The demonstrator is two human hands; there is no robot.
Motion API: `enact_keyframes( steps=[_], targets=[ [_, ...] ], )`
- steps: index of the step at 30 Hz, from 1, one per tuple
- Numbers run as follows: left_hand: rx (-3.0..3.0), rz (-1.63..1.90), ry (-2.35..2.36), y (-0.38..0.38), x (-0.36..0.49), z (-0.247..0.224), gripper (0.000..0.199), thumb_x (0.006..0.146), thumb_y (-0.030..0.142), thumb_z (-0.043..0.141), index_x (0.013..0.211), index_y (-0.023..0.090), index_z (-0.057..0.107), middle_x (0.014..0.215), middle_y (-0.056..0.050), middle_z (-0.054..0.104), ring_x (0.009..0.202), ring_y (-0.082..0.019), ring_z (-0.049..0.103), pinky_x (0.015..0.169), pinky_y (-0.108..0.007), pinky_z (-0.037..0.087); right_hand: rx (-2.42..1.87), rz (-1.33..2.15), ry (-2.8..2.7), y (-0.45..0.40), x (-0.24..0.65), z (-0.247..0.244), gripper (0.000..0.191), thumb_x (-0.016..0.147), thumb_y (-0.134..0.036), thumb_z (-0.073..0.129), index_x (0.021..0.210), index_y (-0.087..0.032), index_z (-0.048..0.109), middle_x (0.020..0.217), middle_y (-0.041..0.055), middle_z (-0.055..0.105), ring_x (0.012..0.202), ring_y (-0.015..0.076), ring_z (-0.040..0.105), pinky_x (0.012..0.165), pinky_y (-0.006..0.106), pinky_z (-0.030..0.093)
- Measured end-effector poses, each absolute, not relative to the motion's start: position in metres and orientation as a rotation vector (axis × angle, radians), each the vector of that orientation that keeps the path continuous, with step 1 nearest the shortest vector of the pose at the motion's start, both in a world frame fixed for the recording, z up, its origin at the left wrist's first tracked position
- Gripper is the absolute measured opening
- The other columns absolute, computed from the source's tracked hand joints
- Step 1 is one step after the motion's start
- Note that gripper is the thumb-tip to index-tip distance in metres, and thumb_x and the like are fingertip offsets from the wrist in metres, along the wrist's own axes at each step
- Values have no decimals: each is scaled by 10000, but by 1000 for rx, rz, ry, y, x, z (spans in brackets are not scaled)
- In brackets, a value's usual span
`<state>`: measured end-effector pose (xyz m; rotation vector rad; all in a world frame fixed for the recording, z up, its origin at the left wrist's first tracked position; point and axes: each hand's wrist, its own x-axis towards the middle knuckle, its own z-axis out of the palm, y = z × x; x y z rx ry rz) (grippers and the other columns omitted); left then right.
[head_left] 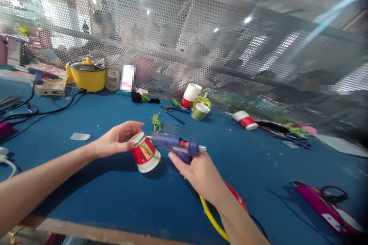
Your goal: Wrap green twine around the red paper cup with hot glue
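Near the middle of the blue table, my left hand [119,139] grips a red and white paper cup [143,154], tilted, its fingers around the narrower upper end. Green yarn [156,157] runs round the cup's top and down across its side. My right hand [195,168] is closed on the handle of a blue glue gun [175,144]. The gun points left, and its nozzle is at the cup's upper edge, by the yarn; whether they touch is too small to tell. A clear glue stick sticks out of the gun's back.
Behind the cup lie loose green yarn [156,122], pliers [175,116], stacked cups [191,95] and a green-wrapped cup [200,111]. A yellow pot [87,76] stands back left. Scissors [296,139] and a magenta object [322,203] lie right. A mesh panel [172,42] closes the back.
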<state>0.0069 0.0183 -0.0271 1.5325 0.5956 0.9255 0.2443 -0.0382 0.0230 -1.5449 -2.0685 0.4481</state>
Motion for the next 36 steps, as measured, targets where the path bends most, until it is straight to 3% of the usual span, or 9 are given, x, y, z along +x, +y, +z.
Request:
enact_keyframes(
  steps=[17, 25, 36],
  targets=[
    [1522, 927, 572, 18, 8, -27, 571, 712, 345, 669, 1203, 208, 412, 1075, -92, 553, 1014, -227, 544, 881, -388, 414, -1539, 460, -2060, -38, 243, 23, 270, 806, -329, 481, 699, -157, 660, 404, 2, 552, 434, 167, 571, 446, 246, 445],
    [1500, 939, 573, 19, 8, -28, 594, 722, 330, 660, 1231, 218, 374, 1063, -87, 554, 995, -221, 549, 881, -409, 418, -1485, 495, -2079, -43, 241, 25, 215, 803, -298, 496, 810, -175, 673, 415, -26, 550, 382, 129, 520, 417, 225, 428],
    [1491, 933, 558, 20, 8, -28, 582, 725, 328, 660, 1217, 219, 370, 1067, -74, 526, 993, -194, 531, 885, -377, 403, -1517, 512, -2088, -44, 240, 25, 220, 798, -298, 506, 840, -167, 678, 447, -10, 575, 460, 158, 572, 460, 241, 449]
  ],
)
